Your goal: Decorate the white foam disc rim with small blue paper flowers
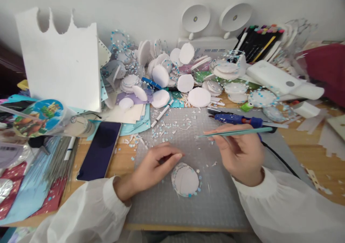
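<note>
On the grey cutting mat (215,207) lies a white disc (186,179) edged with a wire of small blue and white pieces. My left hand (159,164) hovers or rests just up and left of the disc, thumb and fingertips near each other; whether anything small is between them is too small to tell. My right hand (239,153), to the right above the mat, is closed on a thin light teal strip-like tool (256,131) pointing left. Behind it lies a blue glue gun (231,119) with a black cord.
A phone (99,151) and a covered cup (45,117) are at the left. White foam discs (199,97) pile along the back, beside a twin-head lamp (207,45). A white marker (162,113) and paper scraps lie on the mat's far part.
</note>
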`<state>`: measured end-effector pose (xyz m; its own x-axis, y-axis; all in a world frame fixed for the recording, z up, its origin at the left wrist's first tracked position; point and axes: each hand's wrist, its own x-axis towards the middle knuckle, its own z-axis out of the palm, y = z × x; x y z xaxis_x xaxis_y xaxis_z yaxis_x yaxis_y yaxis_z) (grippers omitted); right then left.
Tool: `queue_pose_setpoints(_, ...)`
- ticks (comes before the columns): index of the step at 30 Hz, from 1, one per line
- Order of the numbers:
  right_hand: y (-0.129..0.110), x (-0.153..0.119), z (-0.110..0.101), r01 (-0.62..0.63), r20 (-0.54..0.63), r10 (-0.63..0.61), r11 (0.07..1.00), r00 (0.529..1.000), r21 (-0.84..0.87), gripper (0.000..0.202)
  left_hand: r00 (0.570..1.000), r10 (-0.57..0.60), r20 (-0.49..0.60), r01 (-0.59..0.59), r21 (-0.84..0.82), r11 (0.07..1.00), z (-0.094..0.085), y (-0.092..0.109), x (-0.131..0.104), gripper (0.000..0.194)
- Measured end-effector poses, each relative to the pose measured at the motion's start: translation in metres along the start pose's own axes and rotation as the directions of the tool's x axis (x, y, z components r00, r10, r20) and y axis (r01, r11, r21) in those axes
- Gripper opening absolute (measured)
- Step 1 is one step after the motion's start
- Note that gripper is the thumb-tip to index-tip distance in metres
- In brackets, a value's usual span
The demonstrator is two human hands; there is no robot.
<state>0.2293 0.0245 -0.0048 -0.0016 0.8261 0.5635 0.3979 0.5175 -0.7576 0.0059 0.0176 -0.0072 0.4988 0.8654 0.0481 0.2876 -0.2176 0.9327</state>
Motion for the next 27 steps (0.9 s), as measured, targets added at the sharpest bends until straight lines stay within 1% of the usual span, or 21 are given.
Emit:
queue_pose_setpoints(1,0.004,-0.005,0.000,-0.119,-0.030,0.121,0.991,0.992,0.069,0.011,0.999,0.026,0.036,-0.027,0.043,0.999,0.001,0.000,0.000,0.022)
queue_pose_setpoints(2,0.007,-0.009,0.000,-0.215,-0.024,0.220,0.967,0.975,0.139,0.006,0.996,0.045,0.072,-0.051,0.083,0.995,0.002,0.000,0.000,0.022)
queue_pose_setpoints(3,0.010,-0.012,0.001,-0.286,0.003,0.291,0.936,0.957,0.203,0.004,0.993,0.060,0.105,-0.073,0.118,0.990,0.002,0.001,0.000,0.021)
queue_pose_setpoints(4,0.012,-0.014,0.002,-0.338,0.041,0.339,0.907,0.940,0.251,0.005,0.989,0.071,0.131,-0.090,0.144,0.986,0.003,0.001,0.001,0.020)
queue_pose_setpoints(6,0.013,-0.015,0.004,-0.400,0.119,0.383,0.863,0.916,0.309,0.011,0.981,0.087,0.170,-0.116,0.167,0.979,0.003,0.002,0.002,0.018)
queue_pose_setpoints(10,0.011,-0.013,0.005,-0.476,0.257,0.407,0.811,0.877,0.339,0.018,0.974,0.093,0.205,-0.130,0.173,0.976,0.001,0.003,0.005,0.016)
queue_pose_setpoints(12,0.009,-0.014,0.005,-0.497,0.305,0.404,0.792,0.862,0.354,0.017,0.973,0.077,0.216,-0.118,0.184,0.976,0.000,0.004,0.005,0.014)
queue_pose_setpoints(14,0.007,-0.015,0.004,-0.500,0.337,0.388,0.782,0.858,0.373,0.014,0.971,0.064,0.232,-0.110,0.191,0.975,-0.001,0.004,0.004,0.012)
queue_pose_setpoints(22,0.006,-0.018,0.004,-0.539,0.384,0.401,0.750,0.832,0.384,0.012,0.962,0.060,0.267,-0.116,0.202,0.973,-0.002,0.003,0.003,0.012)
queue_pose_setpoints(27,0.006,-0.019,0.005,-0.504,0.387,0.357,0.765,0.850,0.401,0.008,0.962,0.070,0.263,-0.123,0.193,0.973,-0.002,0.003,0.002,0.012)
